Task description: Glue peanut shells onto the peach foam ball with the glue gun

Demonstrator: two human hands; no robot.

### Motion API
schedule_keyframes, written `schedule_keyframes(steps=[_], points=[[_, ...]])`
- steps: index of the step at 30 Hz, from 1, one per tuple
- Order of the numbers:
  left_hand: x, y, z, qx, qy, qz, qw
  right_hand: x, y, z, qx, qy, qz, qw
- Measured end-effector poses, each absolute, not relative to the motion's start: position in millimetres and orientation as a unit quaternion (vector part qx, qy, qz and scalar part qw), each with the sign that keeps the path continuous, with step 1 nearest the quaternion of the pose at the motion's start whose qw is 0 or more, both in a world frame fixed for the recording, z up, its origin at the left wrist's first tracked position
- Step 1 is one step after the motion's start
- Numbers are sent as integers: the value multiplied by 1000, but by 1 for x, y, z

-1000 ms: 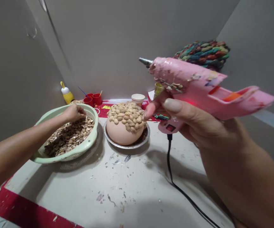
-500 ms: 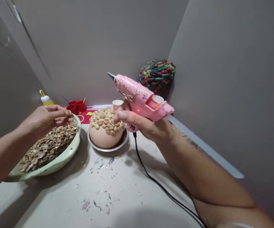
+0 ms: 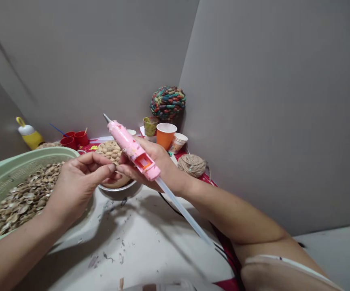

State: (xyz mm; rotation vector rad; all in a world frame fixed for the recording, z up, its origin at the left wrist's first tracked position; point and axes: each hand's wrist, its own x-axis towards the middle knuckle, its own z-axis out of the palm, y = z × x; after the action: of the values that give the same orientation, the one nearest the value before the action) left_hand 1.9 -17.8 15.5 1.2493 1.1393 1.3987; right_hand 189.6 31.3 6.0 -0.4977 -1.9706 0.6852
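The right hand (image 3: 158,167), in the middle of the frame, is wrapped around the grip of a pink hot glue gun (image 3: 130,150); its fingers are closed on the tool. The gun's metal nozzle (image 3: 106,117) points to the upper left, and a clear glue stick (image 3: 183,212) runs out of its back toward the lower right. A black cord (image 3: 167,202) shows just beneath the right wrist.

The left hand (image 3: 77,184) comes in from the lower left, its thumb and forefinger pinched narrow just beside the right hand's fingertips, under the gun's body. Whether anything small sits in that pinch cannot be told.

Behind the two hands, a round pot covered in nut shells (image 3: 109,150) sits in a metal dish (image 3: 120,190), mostly hidden by the hands. At the left edge a pale green basket (image 3: 20,159) holds a heap of loose shells (image 3: 23,200).

Along the back wall, from the left: a yellow bottle with a white cap (image 3: 29,135), small red cups (image 3: 74,138), a yellow-green cup (image 3: 149,125), an orange paper cup (image 3: 165,135) and a tipped paper cup (image 3: 178,142) just beside it. A multicoloured braided ball (image 3: 168,102) stands in the corner, and a ball of twine (image 3: 192,165) lies near the right forearm. The white worktop (image 3: 138,242) is littered with dark scraps and flecks.
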Motion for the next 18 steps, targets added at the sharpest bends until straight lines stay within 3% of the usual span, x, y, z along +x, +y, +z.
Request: schedule_keyframes(steps=[5,11,18], points=[[6,-21,4,501,426,557,507,201,20,1,-246,-766,344,483],[8,-23,-13,510,412,513,554,213,15,-3,-263,-715,487,428],[9,-19,-19,518,425,500,548,214,18,-15,-242,-725,469,442]])
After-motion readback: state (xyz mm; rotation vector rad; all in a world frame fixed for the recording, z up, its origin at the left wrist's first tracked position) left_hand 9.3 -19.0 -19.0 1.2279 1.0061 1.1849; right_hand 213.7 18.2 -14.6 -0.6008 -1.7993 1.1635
